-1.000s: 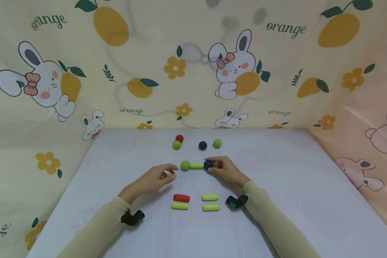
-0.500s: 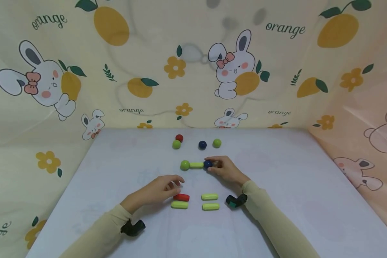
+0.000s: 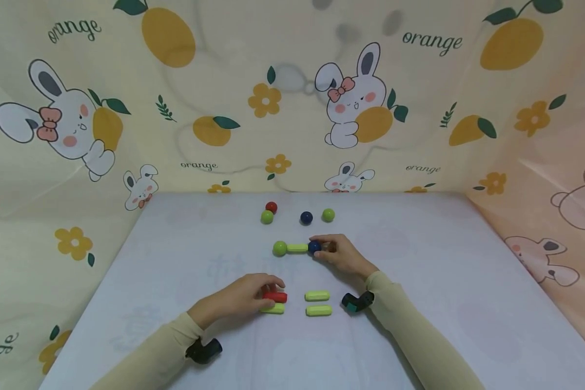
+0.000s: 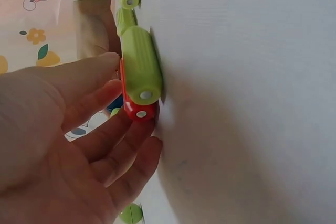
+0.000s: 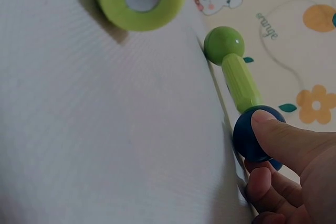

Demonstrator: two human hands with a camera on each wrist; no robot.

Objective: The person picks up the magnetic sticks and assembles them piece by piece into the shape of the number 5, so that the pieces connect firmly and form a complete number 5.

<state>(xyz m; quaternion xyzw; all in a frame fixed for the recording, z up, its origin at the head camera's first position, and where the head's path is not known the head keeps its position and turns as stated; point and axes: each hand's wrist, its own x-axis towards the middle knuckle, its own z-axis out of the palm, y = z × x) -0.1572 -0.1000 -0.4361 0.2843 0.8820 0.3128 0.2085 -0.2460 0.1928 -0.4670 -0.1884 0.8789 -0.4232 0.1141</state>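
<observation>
My right hand (image 3: 345, 255) pinches a dark blue ball (image 5: 245, 136) between thumb and fingers. A light green ridged stick (image 3: 297, 248) joins that ball to a green ball (image 3: 280, 248), in one line on the table. My left hand (image 3: 244, 295) is around a red stick (image 3: 275, 297), thumb on its near side and fingers on its far side. In the left wrist view, fingertips touch the red stick (image 4: 140, 113), which has a silvery end. Right beside it lies a green stick (image 4: 142, 66), partly covered by the thumb in the head view.
Two more green sticks, a farther one (image 3: 317, 296) and a nearer one (image 3: 319, 310), lie to the right. Toward the back stand a red ball (image 3: 271, 207), a green ball (image 3: 267, 217), a blue ball (image 3: 306, 218) and another green ball (image 3: 328, 215). A printed cloth (image 3: 292, 135) hangs behind the table.
My left hand has come away from the joined green ball, moved toward me and slightly right, and gone round the red stick. The right hand stays on the blue ball.
</observation>
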